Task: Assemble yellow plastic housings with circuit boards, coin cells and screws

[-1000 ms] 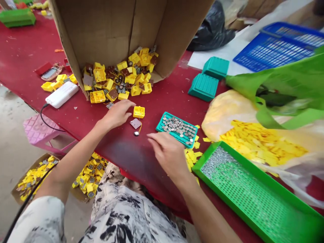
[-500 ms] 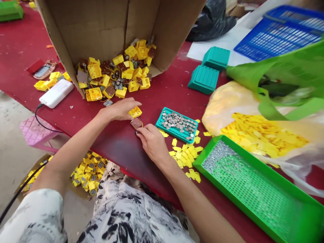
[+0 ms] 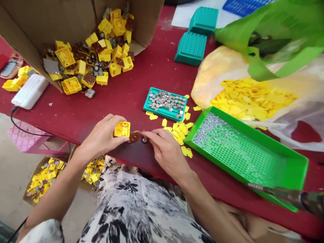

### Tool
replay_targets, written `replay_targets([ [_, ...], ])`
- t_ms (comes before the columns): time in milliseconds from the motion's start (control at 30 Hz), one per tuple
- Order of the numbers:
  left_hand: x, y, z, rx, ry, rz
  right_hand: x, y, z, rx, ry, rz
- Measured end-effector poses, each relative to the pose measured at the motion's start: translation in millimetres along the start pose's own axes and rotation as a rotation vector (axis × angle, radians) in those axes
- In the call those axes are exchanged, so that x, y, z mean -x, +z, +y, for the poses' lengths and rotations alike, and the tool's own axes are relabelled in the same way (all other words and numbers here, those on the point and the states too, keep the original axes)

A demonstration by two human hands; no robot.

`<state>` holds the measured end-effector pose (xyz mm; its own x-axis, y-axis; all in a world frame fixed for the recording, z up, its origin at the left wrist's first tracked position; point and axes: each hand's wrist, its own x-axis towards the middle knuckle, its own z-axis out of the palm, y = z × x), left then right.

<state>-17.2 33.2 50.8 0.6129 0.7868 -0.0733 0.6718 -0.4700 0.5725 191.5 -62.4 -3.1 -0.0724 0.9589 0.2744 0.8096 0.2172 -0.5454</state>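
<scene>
Yellow case (image 3: 122, 129) has moved with the left hand (image 3: 102, 136) toward the near edge of the worktop (image 3: 121, 98), to the near left of the teal tray (image 3: 147, 105).

Left hand, curled, pinches the case between thumb and fingers; right hand (image 3: 170, 157), on the tray's near side, points leftward, fingertips pinching the round part (image 3: 144, 139) or its wire, which I cannot tell. Brown board (image 3: 133, 136) sits between them. Red worktop carries a cardboard box (image 3: 71, 17) beyond the tray's left and a green bin (image 3: 295, 165) to its right.
</scene>
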Motion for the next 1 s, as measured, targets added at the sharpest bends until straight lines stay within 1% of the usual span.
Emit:
replay_targets([
  [67,9,9.9,-1,0.162,-0.065,0.043,3,0,1,-0.028,0.065,0.053],
  [133,17,18.2,-1,0.386,-0.183,0.070,5,2,-3,-0.034,0.115,0.106],
  [267,33,28.2,4,0.916,-0.443,0.046,8,10,-14,0.033,0.150,0.115],
  [333,39,31.9,9,1.081,-0.533,0.102,8,14,-18,0.096,0.156,0.106],
  [367,41,33.7,11,1.109,-0.565,0.145,8,16,-19,0.121,0.156,0.103],
  [433,43,37.2,14,1.086,-0.608,0.213,7,17,-20,0.147,0.154,0.103],
  [500,43,39.2,16,1.044,-0.618,0.254,7,17,-19,0.152,0.160,0.109],
  [567,43,39.0,18,1.072,-0.618,0.268,7,17,-18,0.152,0.175,0.112],
  [667,44,36.0,21,1.225,-0.646,0.231,7,16,-16,0.147,0.193,0.113],
  [767,45,34.4,27,1.436,-0.688,0.148,5,12,-12,0.096,0.184,0.120],
  [900,45,38.2,34,1.702,-0.768,0.017,-3,1,-4,0.046,0.164,0.186],
  [1000,46,41.8,37,1.796,-0.810,-0.049,-10,-8,2,0.082,0.162,0.200],
])
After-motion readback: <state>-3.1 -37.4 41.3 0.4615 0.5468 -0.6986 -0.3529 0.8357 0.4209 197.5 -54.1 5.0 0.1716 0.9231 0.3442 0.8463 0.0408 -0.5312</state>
